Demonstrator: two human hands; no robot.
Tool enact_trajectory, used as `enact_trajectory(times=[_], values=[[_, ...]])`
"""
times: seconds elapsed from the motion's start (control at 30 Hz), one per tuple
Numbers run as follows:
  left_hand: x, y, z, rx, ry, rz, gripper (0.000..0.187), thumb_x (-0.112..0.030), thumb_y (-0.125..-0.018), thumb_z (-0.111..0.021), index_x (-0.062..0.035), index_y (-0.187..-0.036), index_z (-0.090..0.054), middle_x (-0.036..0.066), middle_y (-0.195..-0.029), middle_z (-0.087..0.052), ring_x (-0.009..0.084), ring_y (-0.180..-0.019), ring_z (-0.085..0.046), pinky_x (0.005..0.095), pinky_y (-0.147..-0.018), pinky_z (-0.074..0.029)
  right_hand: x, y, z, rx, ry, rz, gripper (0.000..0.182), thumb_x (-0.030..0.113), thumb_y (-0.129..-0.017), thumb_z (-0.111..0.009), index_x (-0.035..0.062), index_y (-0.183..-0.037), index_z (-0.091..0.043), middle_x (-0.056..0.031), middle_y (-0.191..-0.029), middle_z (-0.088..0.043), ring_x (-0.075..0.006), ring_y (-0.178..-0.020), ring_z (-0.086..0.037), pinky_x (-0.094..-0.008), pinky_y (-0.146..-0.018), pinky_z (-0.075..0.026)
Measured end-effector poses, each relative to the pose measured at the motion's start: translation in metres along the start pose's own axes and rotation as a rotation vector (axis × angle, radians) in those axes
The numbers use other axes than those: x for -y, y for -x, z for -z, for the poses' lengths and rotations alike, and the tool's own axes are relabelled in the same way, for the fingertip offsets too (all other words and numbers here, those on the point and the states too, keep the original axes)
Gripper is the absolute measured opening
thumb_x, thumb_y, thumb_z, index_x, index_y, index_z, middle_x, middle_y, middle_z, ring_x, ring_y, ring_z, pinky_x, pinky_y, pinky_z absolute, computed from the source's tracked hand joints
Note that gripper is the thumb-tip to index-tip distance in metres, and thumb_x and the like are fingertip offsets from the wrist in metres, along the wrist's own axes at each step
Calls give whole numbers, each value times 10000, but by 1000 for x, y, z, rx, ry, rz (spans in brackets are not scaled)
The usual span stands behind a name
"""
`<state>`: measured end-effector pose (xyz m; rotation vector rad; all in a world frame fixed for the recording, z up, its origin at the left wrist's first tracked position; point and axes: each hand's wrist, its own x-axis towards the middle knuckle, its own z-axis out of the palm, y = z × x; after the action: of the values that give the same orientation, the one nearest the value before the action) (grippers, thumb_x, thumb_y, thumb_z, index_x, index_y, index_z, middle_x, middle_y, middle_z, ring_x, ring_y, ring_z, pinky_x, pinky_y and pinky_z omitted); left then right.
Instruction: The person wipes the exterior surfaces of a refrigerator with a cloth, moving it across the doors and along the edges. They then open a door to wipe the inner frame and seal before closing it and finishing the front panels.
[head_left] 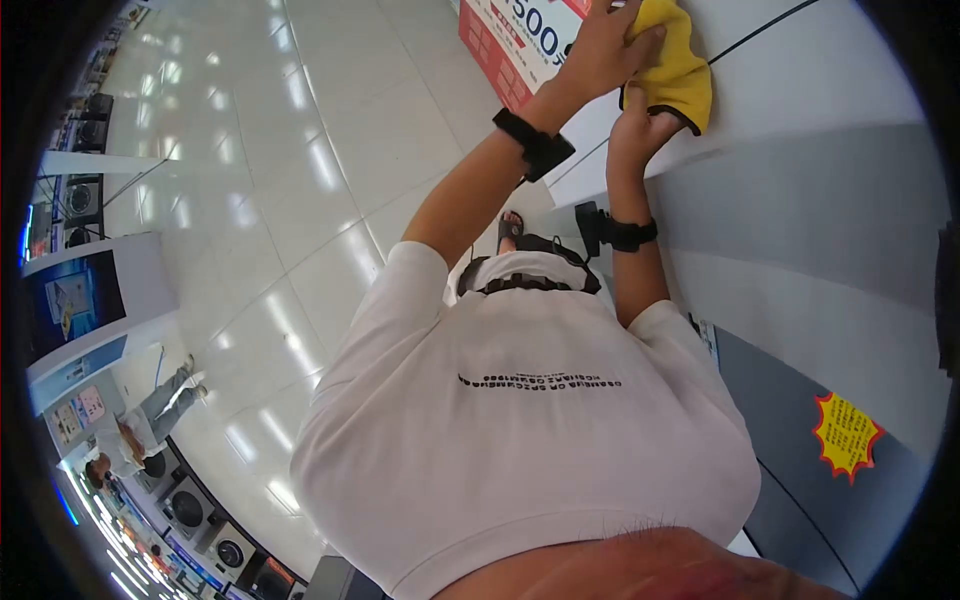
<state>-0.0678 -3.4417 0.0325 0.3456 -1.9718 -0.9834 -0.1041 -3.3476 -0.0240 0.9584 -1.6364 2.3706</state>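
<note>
A yellow cloth point(680, 70) with a dark edge is at the top right, against a white panel point(770, 85). My left hand point(602, 52) grips the upper left part of the cloth, its fingers bent at the fabric. Just below, my right hand point(640, 128) holds the cloth's lower end with the thumb showing on the near side. Its other fingers are partly hidden under the fabric. Black straps with small boxes sit on both wrists: the left strap point(535, 143) and the right strap point(615, 232).
A red and white sign point(520, 45) stands beside the panel. Grey surfaces point(800, 200) run along the right, with a yellow starburst label point(846, 437). Shiny tiled floor point(290, 180) spreads left. Another person point(130, 435) is at the far left near washing machines point(188, 508).
</note>
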Motion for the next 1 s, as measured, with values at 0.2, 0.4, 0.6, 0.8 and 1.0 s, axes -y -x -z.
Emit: enact_trajectory(times=[0.2, 0.4, 0.6, 0.8, 1.0], values=[[48, -49, -51, -280, -92, -223, 509, -136, -899, -546, 62, -1339, -386, 303, -1319, -456, 406, -1244, -446, 420, -1009, -399, -48, 8, -1, -199, -65, -318, 318, 89, -872, -599, -80, -1140, -569, -127, -1158, -614, -241, -1022, -583, -328, -910, -441], [128, 22, -86, -169, -190, -72, 551, -244, -957, -470, 169, -1291, -322, 470, -1281, -341, 589, -1226, -366, 458, -1075, -353, -71, 24, 8, -189, -3, -834, 409, 264, -911, -555, -106, -1085, -580, -118, -1092, -633, -205, -960, -590, -294, -841, -451], [106, -2, -50, 291, 156, 463, 611, -243, -948, -483, 208, -1288, -250, 514, -1313, -246, 579, -1216, -386, 454, -1081, -333, -24, 4, -13, -213, -21, -621, 466, 316, -946, -569, -99, -1158, -572, -171, -1140, -621, -216, -1007, -600, -321, -854, -475], [80, -61, -22, 90, -275, 19, 742, -332, -990, -439, 128, -1435, -63, 383, -1425, -273, 448, -1137, -540, 367, -993, -434, 19, -26, -44, -190, -203, -336, 449, 260, -949, -576, -106, -1204, -524, -185, -1181, -598, -250, -1041, -606, -360, -882, -509], [99, -56, -19, 76, -140, -259, 785, -338, -997, -438, 70, -1459, 49, 386, -1409, -289, 435, -1117, -551, 379, -983, -441, -19, -14, -35, -202, 39, -627, 433, 267, -954, -556, -122, -1143, -568, -191, -1170, -620, -251, -1046, -595, -333, -941, -430]])
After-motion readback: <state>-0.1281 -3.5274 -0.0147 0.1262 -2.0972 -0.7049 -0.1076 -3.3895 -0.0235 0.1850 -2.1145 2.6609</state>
